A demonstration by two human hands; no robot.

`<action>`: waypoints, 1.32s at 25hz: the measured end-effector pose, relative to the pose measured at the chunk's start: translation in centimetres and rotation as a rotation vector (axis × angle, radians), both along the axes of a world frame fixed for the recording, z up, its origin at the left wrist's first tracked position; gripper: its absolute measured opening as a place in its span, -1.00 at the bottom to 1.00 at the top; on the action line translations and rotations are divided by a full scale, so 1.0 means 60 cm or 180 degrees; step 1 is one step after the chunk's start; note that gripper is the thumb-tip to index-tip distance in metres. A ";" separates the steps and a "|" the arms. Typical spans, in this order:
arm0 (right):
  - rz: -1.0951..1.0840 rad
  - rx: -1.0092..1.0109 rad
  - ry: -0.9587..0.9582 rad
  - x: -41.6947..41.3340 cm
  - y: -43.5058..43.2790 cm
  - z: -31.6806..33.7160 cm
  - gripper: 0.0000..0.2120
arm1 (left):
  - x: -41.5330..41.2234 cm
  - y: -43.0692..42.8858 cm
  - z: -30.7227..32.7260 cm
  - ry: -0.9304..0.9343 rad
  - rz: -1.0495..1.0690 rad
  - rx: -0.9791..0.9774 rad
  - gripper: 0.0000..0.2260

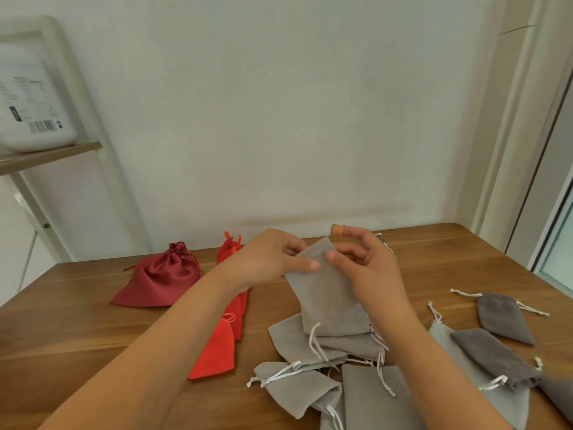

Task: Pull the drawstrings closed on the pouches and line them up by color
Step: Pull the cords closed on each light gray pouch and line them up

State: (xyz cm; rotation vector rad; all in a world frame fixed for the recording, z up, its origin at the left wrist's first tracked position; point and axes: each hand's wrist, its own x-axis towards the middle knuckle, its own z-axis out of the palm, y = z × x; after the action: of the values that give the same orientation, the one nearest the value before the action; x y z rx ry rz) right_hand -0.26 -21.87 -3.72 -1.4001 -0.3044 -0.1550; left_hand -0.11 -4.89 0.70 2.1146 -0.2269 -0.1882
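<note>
Both hands hold a light grey pouch (325, 293) lifted above the table, its drawstring end hanging down toward me. My left hand (273, 259) pinches its upper left edge, and my right hand (366, 265) pinches the upper right edge; one right finger wears an orange wrap. Several more light grey pouches (297, 386) lie heaped below. A dark red satin pouch (161, 277), drawn closed, lies at the left. Bright red pouches (223, 349) lie under my left forearm. Dark grey pouches (499, 355) lie at the right.
The wooden table (77, 330) ends at a white wall behind. A shelf with a white box (31, 100) stands at the far left. A door frame (527, 150) rises at the right.
</note>
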 end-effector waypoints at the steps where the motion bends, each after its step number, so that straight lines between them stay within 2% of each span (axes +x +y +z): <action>1: 0.0139 -0.0013 0.0037 -0.003 0.000 0.001 -0.71 | -0.008 0.008 -0.004 -0.0066 0.0155 -0.0171 -0.81; 3: 0.0405 -0.0287 0.0019 -0.009 0.002 0.000 -0.70 | -0.021 0.020 -0.012 -0.0086 0.0593 -0.0674 -0.84; 6: 0.0565 -0.0555 -0.0108 -0.017 0.011 0.001 -0.81 | -0.039 0.033 -0.028 -0.0129 0.1317 -0.1227 -0.85; 9: 0.0342 -0.0461 -0.0123 -0.018 0.019 0.000 -0.88 | -0.061 0.037 -0.045 0.0354 0.1403 -0.1938 -0.73; 11: 0.0208 -0.0322 -0.0168 -0.016 0.022 -0.004 -0.89 | -0.084 0.030 -0.061 0.0969 0.0989 -0.1737 -0.58; 13: 0.0146 -0.0280 -0.0209 -0.014 0.025 -0.007 -0.89 | -0.103 0.021 -0.076 0.1102 0.0596 -0.1278 -0.52; 17: 0.0030 -0.0477 -0.0238 -0.009 0.027 -0.014 -0.88 | -0.112 0.024 -0.091 0.0265 0.0561 -0.0940 -0.86; 20: -0.0108 -0.0533 -0.0189 -0.004 0.027 -0.022 -0.85 | -0.111 0.032 -0.098 -0.0211 0.0667 -0.0899 -0.92; 26: 0.0216 -0.0180 0.0188 0.001 0.021 -0.019 -0.79 | -0.114 0.030 -0.101 -0.0300 0.0913 -0.1141 -0.91; 29: 0.0201 -0.0329 0.0178 0.004 0.012 -0.018 -0.83 | -0.113 0.036 -0.096 0.0082 0.1047 -0.1540 -0.88; 33: 0.0012 -0.0448 0.0173 0.009 0.008 -0.020 -0.85 | -0.115 0.041 -0.092 0.0619 0.0822 -0.2113 -0.87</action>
State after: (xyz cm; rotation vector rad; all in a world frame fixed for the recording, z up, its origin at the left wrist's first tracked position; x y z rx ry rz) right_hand 0.30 -21.37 -4.93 -1.5403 -0.2773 -0.0936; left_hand -6.98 -2.45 -4.82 1.4363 0.0950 -0.1386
